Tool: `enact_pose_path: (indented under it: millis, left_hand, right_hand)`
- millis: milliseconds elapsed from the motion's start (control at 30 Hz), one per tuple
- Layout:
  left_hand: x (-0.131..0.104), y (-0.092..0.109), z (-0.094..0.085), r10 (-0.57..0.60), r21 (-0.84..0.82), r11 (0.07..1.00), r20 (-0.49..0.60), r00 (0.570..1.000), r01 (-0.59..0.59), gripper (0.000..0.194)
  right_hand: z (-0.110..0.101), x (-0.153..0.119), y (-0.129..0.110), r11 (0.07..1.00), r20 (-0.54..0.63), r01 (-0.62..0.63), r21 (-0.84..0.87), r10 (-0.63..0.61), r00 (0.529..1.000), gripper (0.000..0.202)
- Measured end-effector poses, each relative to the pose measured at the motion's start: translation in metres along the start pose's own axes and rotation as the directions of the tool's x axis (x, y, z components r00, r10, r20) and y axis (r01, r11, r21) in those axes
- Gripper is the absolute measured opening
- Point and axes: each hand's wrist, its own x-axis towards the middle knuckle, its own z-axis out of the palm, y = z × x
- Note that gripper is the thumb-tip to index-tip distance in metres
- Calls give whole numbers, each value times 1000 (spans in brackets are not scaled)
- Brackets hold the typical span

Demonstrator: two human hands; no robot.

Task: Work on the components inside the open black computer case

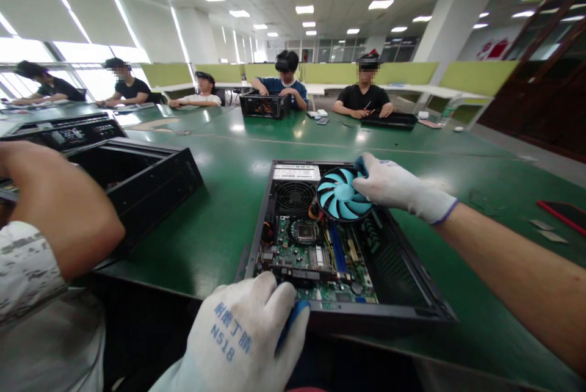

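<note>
An open computer case (403, 312) lies on its side before me, its inside facing up. Pinched by the rim in my gloved right hand (389, 184) is a round cooling fan (344, 194) with light-blue blades and a black frame. It is held above the upper right of the case, over part of the interior. Below it the motherboard (293, 248) shows a bare processor (306, 232) in its socket and blue memory slots (339, 248). My gloved left hand (254, 319) curls over the near left edge of the case. Its fingertips are partly hidden.
To the left, a neighbour's bare arm (64, 203) reaches over another black case (151, 178). A red-edged dark object (565, 216) and small pale pieces (547, 230) lie at the right of the green table (220, 196). Several people work across it, one at a case (263, 106).
</note>
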Motion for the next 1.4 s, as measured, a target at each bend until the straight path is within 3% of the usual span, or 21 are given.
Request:
enact_pose_path:
  millis: [133,233,433,533,667,800,1000,1200,1400]
  left_hand:
    - [0,0,1,2,6,1000,5,1000,-2,12]
    - [0,0,1,5,13,1000,-1,1000,-5,13]
    - [0,0,0,9,22,1000,-9,1000,-9,13]
    - [0,1,-1,9,35,999,-6,1000,-8,14]
    - [1,1,-1,12,34,999,-12,1000,-12,13]
    - [2,0,0,9,37,999,-13,1000,-8,12]
    - [0,1,-1,1,46,999,-17,1000,0,12]
    - [-1,0,-1,-17,34,999,-21,1000,18,16]
    - [-1,-3,-1,-46,-30,999,-21,999,46,13]
  right_hand:
    - [3,6,5,995,-109,-94,17,95,989,47]
    - [9,6,1,996,-161,-90,-25,85,983,47]
    - [18,11,-7,990,-155,-54,-130,34,987,52]
    - [24,13,-5,984,-72,14,-175,-27,997,54]
    - [29,11,-6,931,45,221,-290,-218,975,41]
    - [28,7,-15,935,101,252,-250,-233,967,53]
    - [28,-5,-27,885,265,428,-184,-374,889,68]
    - [29,-12,-40,859,302,396,-324,-303,904,56]
    - [18,-15,-39,883,175,267,-386,-213,961,55]
